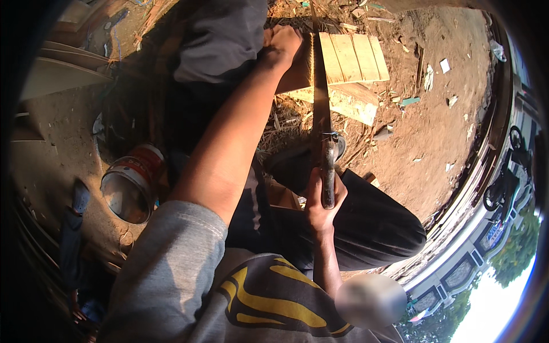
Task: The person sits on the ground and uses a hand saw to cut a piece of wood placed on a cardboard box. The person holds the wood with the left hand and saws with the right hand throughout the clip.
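Note:
My right hand (pixel 323 201) is wrapped round the handle of a handsaw (pixel 322 106). The saw's long blade points away from me and crosses a pale wooden board (pixel 353 57). Several dark lines run across the board to the right of the blade; its left part lies in shadow. My left hand (pixel 282 44) is closed and presses on the board left of the blade, its fingertips mostly hidden. Under the board, another light piece of wood (pixel 349 106) sticks out at an angle. My knee in dark trousers (pixel 377 223) is bent beside the saw handle.
A bucket (pixel 130 186) lies tilted on the dirt at left. Wood shavings and scraps (pixel 286 123) litter the ground around the board. Sheets of board (pixel 63 80) lean at the far left. Another person's leg (pixel 74 228) shows at lower left. Motorcycles (pixel 503 194) stand beyond the right edge.

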### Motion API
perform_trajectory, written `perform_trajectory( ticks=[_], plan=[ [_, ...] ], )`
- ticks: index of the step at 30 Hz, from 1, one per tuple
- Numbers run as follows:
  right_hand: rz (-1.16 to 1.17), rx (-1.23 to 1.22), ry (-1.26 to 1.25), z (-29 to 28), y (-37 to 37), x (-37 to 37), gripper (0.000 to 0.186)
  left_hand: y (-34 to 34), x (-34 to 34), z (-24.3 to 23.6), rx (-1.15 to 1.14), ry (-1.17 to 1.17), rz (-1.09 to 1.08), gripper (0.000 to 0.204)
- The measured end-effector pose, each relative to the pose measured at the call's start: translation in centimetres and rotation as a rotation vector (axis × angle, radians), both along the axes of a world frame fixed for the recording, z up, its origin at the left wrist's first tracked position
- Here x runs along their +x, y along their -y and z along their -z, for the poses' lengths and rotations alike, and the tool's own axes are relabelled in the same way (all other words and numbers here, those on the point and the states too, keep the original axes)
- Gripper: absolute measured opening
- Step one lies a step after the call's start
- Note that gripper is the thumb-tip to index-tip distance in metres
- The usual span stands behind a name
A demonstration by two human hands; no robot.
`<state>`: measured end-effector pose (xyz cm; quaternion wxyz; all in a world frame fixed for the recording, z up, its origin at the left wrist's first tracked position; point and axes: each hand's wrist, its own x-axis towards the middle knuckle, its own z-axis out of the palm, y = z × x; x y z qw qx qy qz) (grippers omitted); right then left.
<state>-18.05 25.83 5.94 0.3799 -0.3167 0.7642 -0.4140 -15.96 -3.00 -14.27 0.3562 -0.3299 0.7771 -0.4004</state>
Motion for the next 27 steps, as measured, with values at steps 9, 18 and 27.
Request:
perform_trajectory(
  ticks=[9,18,27],
  plan=[
    [0.073,-0.008,0.138,1.5,8.0,-0.9,0.020,-0.6,0.8,1.0,-0.238,-0.060,-0.087,0.033],
    [0.136,-0.026,0.200,1.1,6.4,-0.3,0.017,1.5,0.6,8.8,-0.621,0.809,0.139,0.032],
    [0.020,-0.007,-0.034,-0.7,0.5,1.4,0.015,0.0,2.0,4.3,-0.391,0.141,0.088,0.025]
  ],
)
